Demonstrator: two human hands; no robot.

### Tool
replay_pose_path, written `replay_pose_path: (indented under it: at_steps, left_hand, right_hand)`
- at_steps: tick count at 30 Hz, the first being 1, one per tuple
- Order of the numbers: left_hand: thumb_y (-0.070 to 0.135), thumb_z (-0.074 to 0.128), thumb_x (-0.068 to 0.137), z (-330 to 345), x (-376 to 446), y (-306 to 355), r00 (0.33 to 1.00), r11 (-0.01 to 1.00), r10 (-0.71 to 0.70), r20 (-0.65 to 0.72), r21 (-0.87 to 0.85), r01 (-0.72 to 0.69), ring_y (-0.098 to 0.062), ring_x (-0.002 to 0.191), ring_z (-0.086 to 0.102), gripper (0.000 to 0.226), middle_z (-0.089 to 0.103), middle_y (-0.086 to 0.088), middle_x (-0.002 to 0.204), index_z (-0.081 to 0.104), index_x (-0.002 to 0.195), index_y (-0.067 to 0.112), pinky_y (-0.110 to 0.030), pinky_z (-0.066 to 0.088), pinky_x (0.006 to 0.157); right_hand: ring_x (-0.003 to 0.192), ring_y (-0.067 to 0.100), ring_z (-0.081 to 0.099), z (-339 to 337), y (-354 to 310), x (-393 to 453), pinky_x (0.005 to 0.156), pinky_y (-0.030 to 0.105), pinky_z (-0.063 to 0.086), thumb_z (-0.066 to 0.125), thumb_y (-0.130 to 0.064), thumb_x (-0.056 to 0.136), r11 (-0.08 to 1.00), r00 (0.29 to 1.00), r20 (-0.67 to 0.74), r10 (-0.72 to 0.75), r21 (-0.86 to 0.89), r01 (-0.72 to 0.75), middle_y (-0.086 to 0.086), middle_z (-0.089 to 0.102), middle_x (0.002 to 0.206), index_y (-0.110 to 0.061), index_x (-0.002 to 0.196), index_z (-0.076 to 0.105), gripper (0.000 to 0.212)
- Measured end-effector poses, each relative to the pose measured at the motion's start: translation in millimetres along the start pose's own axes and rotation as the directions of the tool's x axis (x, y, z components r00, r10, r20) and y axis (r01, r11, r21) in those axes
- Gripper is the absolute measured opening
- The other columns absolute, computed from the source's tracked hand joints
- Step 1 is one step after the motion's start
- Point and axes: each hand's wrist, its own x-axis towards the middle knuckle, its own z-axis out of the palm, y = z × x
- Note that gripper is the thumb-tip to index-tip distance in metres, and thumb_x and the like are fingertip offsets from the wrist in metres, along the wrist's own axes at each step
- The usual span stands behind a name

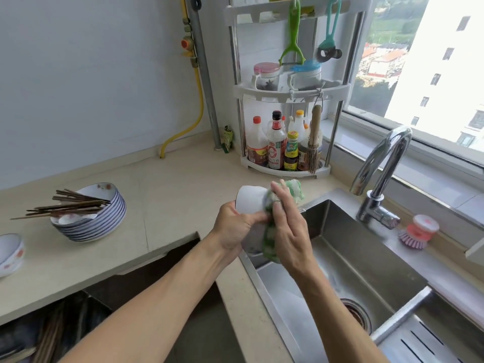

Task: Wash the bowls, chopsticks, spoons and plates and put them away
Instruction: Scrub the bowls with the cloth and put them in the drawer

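The left hand [237, 226] grips a white bowl [250, 201] by its rim, fingers curled around the edge, holding it tilted with its base facing away from the sink. The right hand [285, 226] presses a green-and-white dishcloth [271, 239] against the open side of the bowl, fingers extended over the cloth; part of the cloth hangs below the hands. Both hands are together, meeting at the bowl above the left edge of the stainless steel sink [353, 258]. A drain [356, 314] sits in the sink floor, and a chrome faucet [379, 179] rises at the rear rim. A pink dish brush [417, 231] lies beside the faucet base. On the worktop [170, 192] to the left, a stack of blue-striped plates [97, 221] carries a bundle of dark chopsticks [65, 205] laid across the top. A separate patterned bowl [10, 254] stands at the far left edge of the view. In the corner, a tiered rack [285, 87] holds sauce bottles [276, 145] on the bottom shelf, lidded jars [267, 76] on the middle shelf, and a hanging straw brush [314, 142]. A window [419, 61] runs behind the sink.
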Motion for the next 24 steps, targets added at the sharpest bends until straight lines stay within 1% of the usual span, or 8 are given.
replay_pose_path:
  at_steps: [5, 9, 11, 13, 16, 20, 22, 24]
  left_hand:
    - [0.014, 0.089, 0.058, -47, -15, -5, 0.993, 0.974, 0.026, 0.114, 0.220, -0.050, -0.037, 0.099, 0.070, 0.052, 0.073, -0.017, 0.105, 0.071, 0.106, 0.004, -0.051, 0.059, 0.083]
    - [-0.006, 0.077, 0.074, -86, -31, -8, 0.993, 0.951, 0.041, 0.111, 0.300, -0.073, -0.029, 0.087, 0.070, 0.019, 0.073, -0.012, 0.088, 0.072, 0.092, 0.000, -0.046, 0.059, 0.078]
    - [-0.006, 0.075, 0.077, -110, -44, -8, 0.992, 0.933, 0.041, 0.118, 0.352, -0.080, -0.026, 0.086, 0.070, 0.014, 0.073, -0.011, 0.085, 0.072, 0.089, -0.001, -0.043, 0.057, 0.080]
    - [0.010, 0.085, 0.065, -133, -60, -4, 0.990, 0.923, 0.007, 0.140, 0.379, -0.060, -0.031, 0.090, 0.072, 0.032, 0.075, -0.013, 0.092, 0.072, 0.093, 0.000, -0.044, 0.057, 0.083]
    - [0.029, 0.086, 0.048, -175, -86, 3, 0.989, 0.919, -0.009, 0.147, 0.390, -0.050, -0.031, 0.095, 0.072, 0.056, 0.075, -0.013, 0.100, 0.071, 0.096, 0.004, -0.045, 0.057, 0.082]
    - [0.027, 0.086, 0.050, -243, -123, 1, 0.999, 0.967, 0.024, 0.039, 0.252, -0.033, -0.030, 0.101, 0.070, 0.050, 0.075, -0.011, 0.105, 0.075, 0.097, 0.014, -0.046, 0.058, 0.086]
    - [0.024, 0.087, 0.048, -277, -139, -5, 0.999, 0.990, 0.019, -0.048, 0.138, -0.012, -0.025, 0.098, 0.071, 0.046, 0.076, -0.008, 0.103, 0.078, 0.094, 0.019, -0.042, 0.059, 0.082]
    - [0.022, 0.087, 0.043, -318, -161, -18, 0.985, 0.999, -0.007, -0.170, 0.035, 0.013, -0.023, 0.091, 0.071, 0.053, 0.076, -0.008, 0.098, 0.077, 0.094, 0.016, -0.038, 0.058, 0.075]
  right_hand:
    - [0.111, 0.030, 0.060, 12, -3, 27, 0.097, 0.049, 0.049, 0.036, -0.043, 0.099, 0.984, 0.953, 0.246, 0.178, -0.041, -0.173, 0.003, 0.063, 0.115, -0.021, 0.123, 0.061, 0.041]
    - [0.131, 0.007, 0.047, 60, -18, -1, 0.112, 0.028, 0.036, 0.036, -0.038, 0.100, 0.949, 0.899, 0.428, -0.097, -0.231, 0.212, -0.007, 0.055, 0.138, -0.025, 0.134, 0.059, 0.043]
    - [0.130, 0.004, 0.049, 85, -24, -9, 0.110, 0.025, 0.036, 0.038, -0.041, 0.100, 0.932, 0.851, 0.507, -0.140, -0.222, 0.286, -0.008, 0.058, 0.136, -0.026, 0.133, 0.061, 0.043]
    - [0.114, 0.009, 0.059, 104, -28, -6, 0.101, 0.033, 0.046, 0.040, -0.044, 0.097, 0.976, 0.856, 0.517, -0.020, -0.175, 0.128, -0.008, 0.065, 0.123, -0.026, 0.127, 0.065, 0.042]
    - [0.103, 0.021, 0.066, 136, -27, -5, 0.100, 0.045, 0.049, 0.046, -0.035, 0.102, 0.969, 0.821, 0.526, 0.223, -0.024, -0.248, 0.001, 0.072, 0.108, -0.020, 0.111, 0.072, 0.031]
    - [0.092, 0.026, 0.070, 203, -22, -35, 0.089, 0.041, 0.054, 0.054, -0.028, 0.098, 0.719, 0.611, 0.565, 0.555, 0.044, -0.693, 0.012, 0.074, 0.100, -0.006, 0.100, 0.072, 0.029]
    - [0.106, 0.035, 0.068, 239, -18, -52, 0.099, 0.050, 0.051, 0.063, -0.031, 0.092, 0.622, 0.515, 0.566, 0.644, 0.005, -0.783, 0.017, 0.072, 0.110, -0.003, 0.112, 0.071, 0.035]
    - [0.105, 0.037, 0.068, 287, -16, -75, 0.098, 0.055, 0.051, 0.063, -0.029, 0.090, 0.580, 0.458, 0.545, 0.702, -0.064, -0.812, 0.018, 0.073, 0.108, -0.003, 0.111, 0.072, 0.034]
